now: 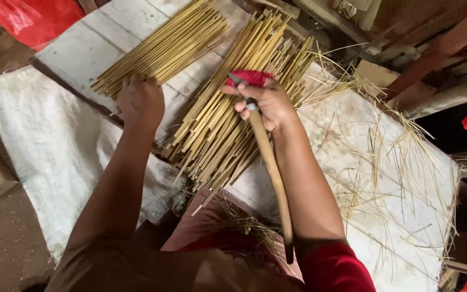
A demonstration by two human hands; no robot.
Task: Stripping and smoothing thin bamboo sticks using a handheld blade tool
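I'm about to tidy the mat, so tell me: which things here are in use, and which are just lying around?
In use:
left hand on the left stick bundle
right hand gripping the long wooden-handled tool
right stick bundle
red cloth under that hand

Lying about:
loose shavings
white woven sheet
red plastic bag
scrap wood

Two fans of thin yellow strips (pixel 228 119) are lying on white sacking; a long wooden-handled knife (pixel 268 162) is slanting across one
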